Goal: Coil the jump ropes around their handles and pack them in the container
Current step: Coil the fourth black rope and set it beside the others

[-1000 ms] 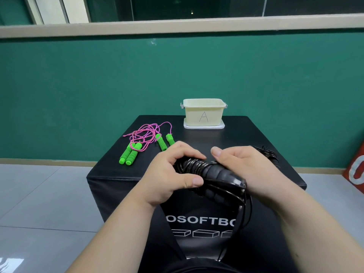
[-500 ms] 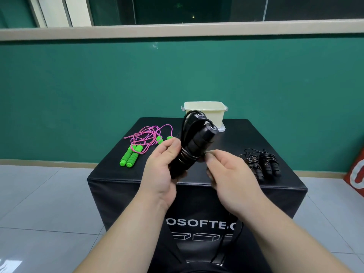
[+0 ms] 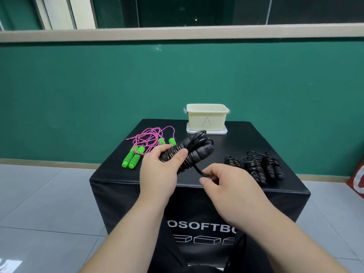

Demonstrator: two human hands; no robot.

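The left hand (image 3: 160,174) grips the black jump rope (image 3: 199,151) by its paired handles, held above the black box (image 3: 256,138). Just beside it, the right hand (image 3: 230,187) pinches the rope's loose strand (image 3: 197,169). The container (image 3: 206,118) stands behind them, at the back of the box.

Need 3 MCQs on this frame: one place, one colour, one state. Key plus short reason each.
1. Where on the black box does the container stand? A near left corner; B far edge; C right side, overhanging.
2. The handles of the pink rope are: A green; B black; C white.
3. The black rope in the left hand is: A in the container; B flat on the box; C partly coiled, loose cord pinched by the right hand.
Key: B, it stands at the back edge; A, they show bright green; C, coils wrap it, tail still loose.
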